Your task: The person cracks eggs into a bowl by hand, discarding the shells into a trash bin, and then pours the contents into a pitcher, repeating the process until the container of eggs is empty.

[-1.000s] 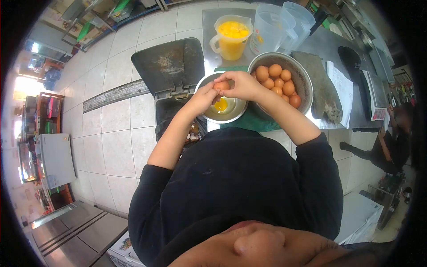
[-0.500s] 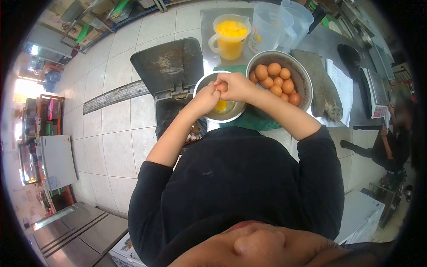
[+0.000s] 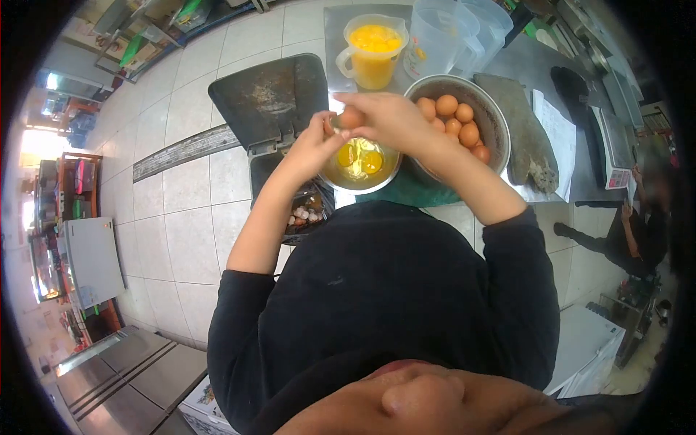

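Note:
Over a metal bowl, both my hands hold a cracked brown eggshell parted into two pieces. My left hand is closed on one piece at the bowl's left side. My right hand is closed on the other, its fingers curled over the shell. Below them, two egg yolks lie in clear white in the bowl. To the right, a large metal pot holds several whole brown eggs, partly hidden by my right forearm.
A jug of yolks and clear plastic jugs stand behind. An open black bin with shells inside is at left. A grey cloth and papers lie right of the pot. Another person is at far right.
The shell has come apart into two pieces, one in each hand. My hands have moved apart slightly. A second yolk now shows in the bowl, where one was visible before.

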